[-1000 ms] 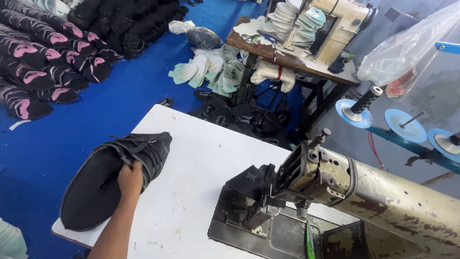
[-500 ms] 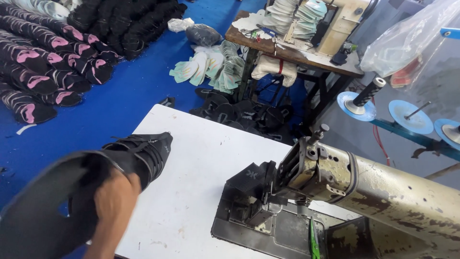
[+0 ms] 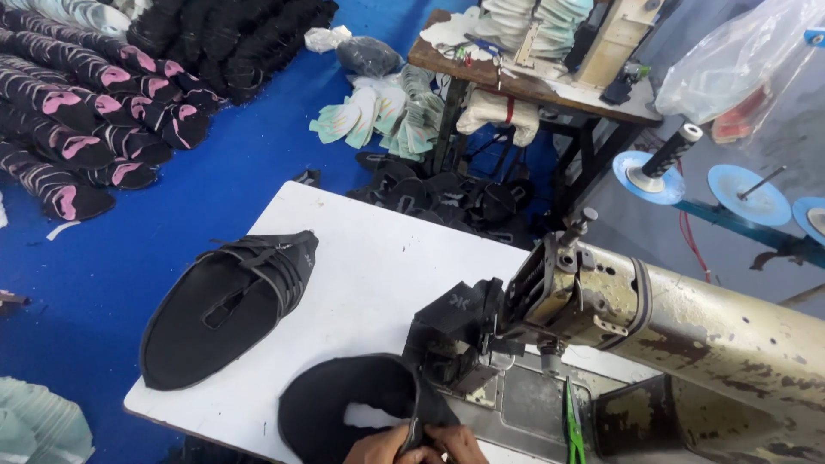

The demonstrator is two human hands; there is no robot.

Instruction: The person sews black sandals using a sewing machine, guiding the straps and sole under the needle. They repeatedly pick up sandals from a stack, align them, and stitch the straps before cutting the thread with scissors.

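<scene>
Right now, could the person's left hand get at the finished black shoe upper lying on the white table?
Probably yes: the black shoe upper lies in the open on the white table, nothing between, though the left hand pinches another black piece.

- Blue floor (image 3: 258,172) carries rows of black-and-pink shoe uppers (image 3: 77,129).
- Wooden workbench (image 3: 524,82) stands behind the white surface (image 3: 361,258).

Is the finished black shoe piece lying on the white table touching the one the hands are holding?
Apart. The head view shows bare white table between the flat black shoe piece and the held piece.
</scene>
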